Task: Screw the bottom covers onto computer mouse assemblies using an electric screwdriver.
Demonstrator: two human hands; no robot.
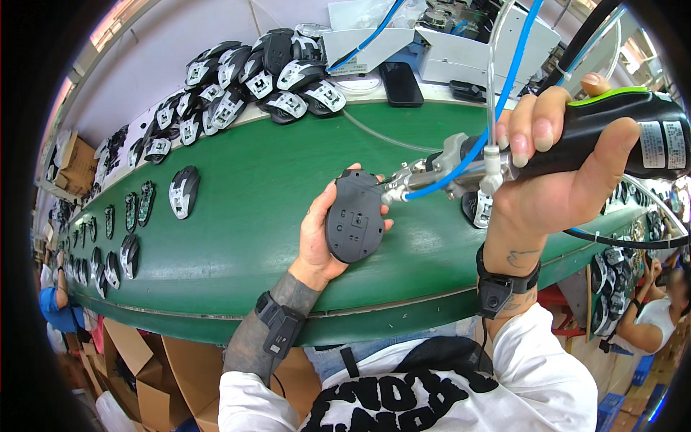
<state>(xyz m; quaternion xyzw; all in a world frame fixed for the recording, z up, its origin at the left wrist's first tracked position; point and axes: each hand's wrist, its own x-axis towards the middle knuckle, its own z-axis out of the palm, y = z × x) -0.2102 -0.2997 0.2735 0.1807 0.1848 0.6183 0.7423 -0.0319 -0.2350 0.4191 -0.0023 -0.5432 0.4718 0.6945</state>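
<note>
My left hand (315,241) is closed round a black computer mouse (358,229), its dark underside turned up. Fingertips show along the mouse's right edge. My right hand (541,196) grips a black electric screwdriver (666,122) with a lime-green strip on top. The screwdriver lies nearly level, its metal screw-feeding head (452,173) pointing left. Its tip is at the mouse's upper right edge; whether it touches cannot be made out. A blue air hose (517,65) and a clear tube (492,79) run into that head.
Half-built mice (230,75) are heaped behind the green belt (252,237). More mouse parts (183,191) and green circuit boards (145,203) lie leftward. A phone (401,84) rests by a white machine (461,57). Cardboard boxes (191,367) stand below; other people sit at both sides.
</note>
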